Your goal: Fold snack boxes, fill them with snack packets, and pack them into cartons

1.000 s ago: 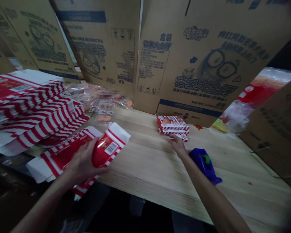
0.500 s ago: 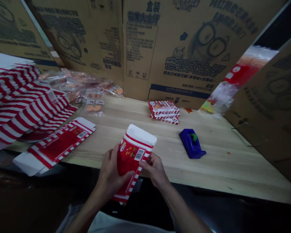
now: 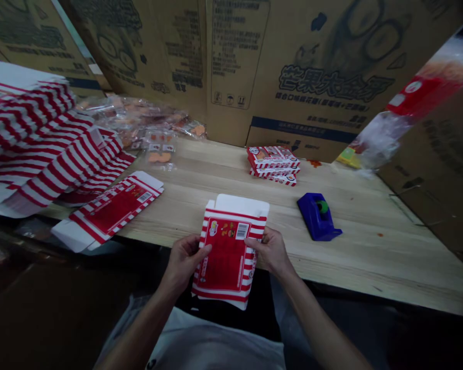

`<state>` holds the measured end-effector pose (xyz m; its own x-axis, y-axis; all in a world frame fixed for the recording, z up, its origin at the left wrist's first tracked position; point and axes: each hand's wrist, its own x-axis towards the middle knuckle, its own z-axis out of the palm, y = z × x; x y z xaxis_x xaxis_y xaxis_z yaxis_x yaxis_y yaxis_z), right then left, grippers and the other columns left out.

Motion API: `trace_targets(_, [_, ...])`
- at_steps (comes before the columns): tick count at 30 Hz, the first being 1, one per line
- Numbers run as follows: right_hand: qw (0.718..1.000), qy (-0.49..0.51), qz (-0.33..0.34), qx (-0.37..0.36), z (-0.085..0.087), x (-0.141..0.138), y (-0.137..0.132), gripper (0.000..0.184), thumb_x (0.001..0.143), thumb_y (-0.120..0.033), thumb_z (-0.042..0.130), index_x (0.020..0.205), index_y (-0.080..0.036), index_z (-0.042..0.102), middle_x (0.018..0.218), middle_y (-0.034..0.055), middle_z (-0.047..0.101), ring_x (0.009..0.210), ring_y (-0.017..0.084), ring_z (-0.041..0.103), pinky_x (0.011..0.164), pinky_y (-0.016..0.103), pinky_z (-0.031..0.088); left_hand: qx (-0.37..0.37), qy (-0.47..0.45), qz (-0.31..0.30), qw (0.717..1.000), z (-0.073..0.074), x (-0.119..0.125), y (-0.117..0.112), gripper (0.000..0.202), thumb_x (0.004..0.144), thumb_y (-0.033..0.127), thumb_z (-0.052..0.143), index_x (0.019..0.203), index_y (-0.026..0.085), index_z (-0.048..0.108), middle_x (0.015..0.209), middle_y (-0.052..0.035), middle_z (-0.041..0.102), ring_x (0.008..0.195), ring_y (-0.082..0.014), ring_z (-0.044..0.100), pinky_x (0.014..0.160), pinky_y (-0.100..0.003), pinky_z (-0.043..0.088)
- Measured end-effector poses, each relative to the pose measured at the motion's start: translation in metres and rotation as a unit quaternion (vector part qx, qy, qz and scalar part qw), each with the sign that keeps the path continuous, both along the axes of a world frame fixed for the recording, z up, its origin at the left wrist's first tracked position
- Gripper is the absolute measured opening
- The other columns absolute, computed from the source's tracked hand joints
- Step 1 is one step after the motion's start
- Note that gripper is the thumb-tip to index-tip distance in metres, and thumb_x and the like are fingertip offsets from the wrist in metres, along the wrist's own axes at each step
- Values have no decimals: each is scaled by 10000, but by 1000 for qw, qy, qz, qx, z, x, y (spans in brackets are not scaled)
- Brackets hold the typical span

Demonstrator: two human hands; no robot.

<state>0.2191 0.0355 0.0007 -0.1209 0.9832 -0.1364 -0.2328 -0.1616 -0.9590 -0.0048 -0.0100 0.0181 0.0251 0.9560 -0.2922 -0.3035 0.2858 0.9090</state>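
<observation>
A flat red-and-white striped carton blank [image 3: 228, 252] is held upright over the near edge of the wooden table [image 3: 370, 241]. My left hand [image 3: 184, 260] pinches its left side and my right hand [image 3: 270, 252] grips its right side. The carton's red face with a barcode faces me, and its white top flap points away from me. Both hands are closed on the carton.
Another flat carton [image 3: 111, 209] lies at the table's left edge beside a tall pile of striped blanks [image 3: 38, 139]. A small stack of finished boxes [image 3: 273, 163], a blue tape dispenser [image 3: 317, 217], clear snack packets [image 3: 154, 131] and large cardboard boxes [image 3: 324, 61] stand behind.
My right hand left the small stack of boxes and came back to the carton. The carton moved from the left to the middle, and both hands now hold it flat and facing me.
</observation>
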Motion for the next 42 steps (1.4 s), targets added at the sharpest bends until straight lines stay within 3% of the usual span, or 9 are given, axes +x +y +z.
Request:
trace_targets(7, [999,32,-19,-5,4,3,22,323,553,-252,876,838,-183,741,866,39,778,729,218,712,738,359,572,-52,39,-76,995,-20,-7,-26,339,755,478,718,766,140,730,648,-26,720,574,-201,670,595,-306,539])
trace_targets(12, [997,37,20,-57,-4,9,4,321,580,-242,865,864,-182,727,855,31,775,726,202,710,730,334,569,-5,40,-112,993,-14,-9,-23,391,747,434,746,1027,165,709,891,-67,760,797,-231,708,743,-330,557])
trace_targets(17, [989,26,118,-88,-15,13,-35,353,695,-259,807,1017,-194,678,960,59,757,842,211,712,798,349,558,62,-8,-52,997,-10,-4,0,603,821,360,687,1374,218,493,1218,-111,678,1065,-249,658,925,-392,519])
trace_targets(22, [1000,-24,13,2,-22,19,-48,739,691,-241,818,1327,-346,456,1240,39,628,968,184,671,851,338,543,65,-21,-87,994,-22,-1,12,658,800,298,714,1403,210,465,1264,-121,652,1071,-263,658,922,-410,531])
trace_targets(27, [993,-109,23,30,-26,27,-38,425,803,-396,701,1195,-255,615,1027,52,706,885,203,670,799,339,549,8,-26,-145,989,-28,-5,14,582,745,285,768,1290,198,582,1065,-97,741,954,-254,697,855,-403,555])
trace_targets(34, [972,-204,-36,109,-36,24,-31,251,799,-434,680,723,-198,719,988,82,676,960,230,633,848,332,495,53,106,-87,989,-32,5,18,222,761,367,708,802,155,759,1094,-94,707,968,-236,651,810,-323,527])
trace_targets(37, [981,-163,-52,88,-36,22,-32,203,775,-389,716,894,-228,680,845,25,638,795,175,629,729,291,514,49,136,-53,988,-37,10,22,187,737,318,703,688,138,706,873,-70,706,803,-187,641,693,-274,506])
trace_targets(40, [989,-130,-30,64,-35,25,-32,395,759,-370,736,1119,-259,616,830,-6,619,731,151,617,686,275,521,57,116,-31,991,-38,10,27,208,680,231,724,866,169,657,730,17,629,660,-124,586,607,-225,464])
trace_targets(42, [988,-142,13,65,-34,28,-31,284,785,-367,715,1033,-237,666,865,16,643,779,162,629,714,282,521,71,106,-74,989,-36,8,31,266,696,228,709,944,184,623,705,41,593,633,-110,565,594,-214,450])
